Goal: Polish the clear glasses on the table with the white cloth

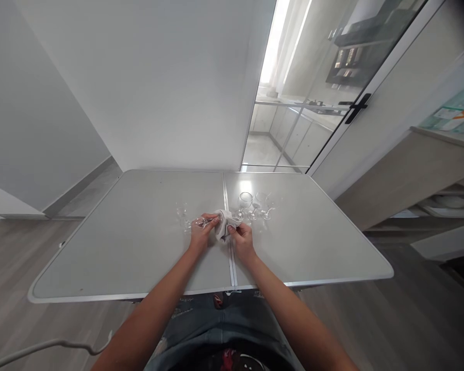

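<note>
A clear stemmed glass (201,222) is closed in my left hand (200,234), its foot showing toward the left and its other end hidden in a white cloth (223,231). My right hand (243,241) pinches the bunched cloth around that end of the glass. Just beyond my right hand stand several stemmed glasses in a row, among them a near one (246,200) and a far right one (270,203). To the left of my left hand is more clear glassware (181,210), too faint to count.
The pale folding table (131,242) has a metal rim and a seam down its middle. A wall (170,103) borders its far edge. At the right are a glazed door (290,118) and a wooden shelf (410,175). A grey cable (54,344) shows at lower left.
</note>
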`<state>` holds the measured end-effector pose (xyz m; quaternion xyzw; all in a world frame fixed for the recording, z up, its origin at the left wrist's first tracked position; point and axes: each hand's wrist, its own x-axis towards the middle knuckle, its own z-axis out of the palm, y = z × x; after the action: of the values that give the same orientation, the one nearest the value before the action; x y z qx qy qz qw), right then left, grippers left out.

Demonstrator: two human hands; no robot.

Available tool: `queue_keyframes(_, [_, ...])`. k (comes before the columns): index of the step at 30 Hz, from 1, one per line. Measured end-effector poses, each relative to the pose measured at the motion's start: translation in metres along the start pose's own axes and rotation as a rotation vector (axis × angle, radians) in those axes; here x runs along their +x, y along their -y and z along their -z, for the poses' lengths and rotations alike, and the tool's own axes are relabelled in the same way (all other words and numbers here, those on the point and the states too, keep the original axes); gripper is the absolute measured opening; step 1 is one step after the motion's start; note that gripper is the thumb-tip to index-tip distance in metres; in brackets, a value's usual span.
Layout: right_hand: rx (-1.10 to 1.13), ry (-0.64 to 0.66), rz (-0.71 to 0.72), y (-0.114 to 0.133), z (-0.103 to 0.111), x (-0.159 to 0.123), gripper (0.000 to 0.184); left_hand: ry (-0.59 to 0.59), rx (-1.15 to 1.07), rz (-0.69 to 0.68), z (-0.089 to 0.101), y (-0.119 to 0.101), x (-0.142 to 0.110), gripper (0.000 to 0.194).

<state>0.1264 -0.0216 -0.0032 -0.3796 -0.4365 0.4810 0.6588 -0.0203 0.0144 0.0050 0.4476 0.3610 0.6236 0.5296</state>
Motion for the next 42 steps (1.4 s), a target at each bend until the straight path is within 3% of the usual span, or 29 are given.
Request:
queue_keyframes(7, [0.020,-0.071,0.004,0.003,0.000,0.002,0.024,0.166,0.009,0.066,0.000,0.001,-0.003,0.022])
queue_keyframes(15, [0.023,0.009,-0.028,-0.004,0.004,0.001,0.023,0.037,0.049,0.006,0.000,-0.003,0.000,0.022])
queue_keyframes(23, [0.054,-0.093,-0.033,0.002,0.003,0.003,0.026,0.177,0.007,0.127,-0.004,-0.005,-0.003,0.026])
queue_keyframes(30, [0.037,0.011,-0.075,0.009,-0.001,-0.004,0.023,0.012,0.016,0.043,-0.002,-0.003,0.000,0.023])
queue_keyframes(34, [0.005,-0.042,-0.018,0.011,0.000,-0.004,0.027,0.080,-0.020,0.103,-0.002,0.000,0.000,0.024])
queue_keyframes(38, [-0.018,-0.075,-0.048,0.009,0.000,0.000,0.032,0.164,-0.010,0.127,-0.002,0.000,-0.002,0.028])
queue_keyframes(42, [-0.048,-0.034,-0.088,0.008,-0.001,0.002,0.030,0.126,0.024,0.091,-0.002,-0.003,-0.003,0.029])
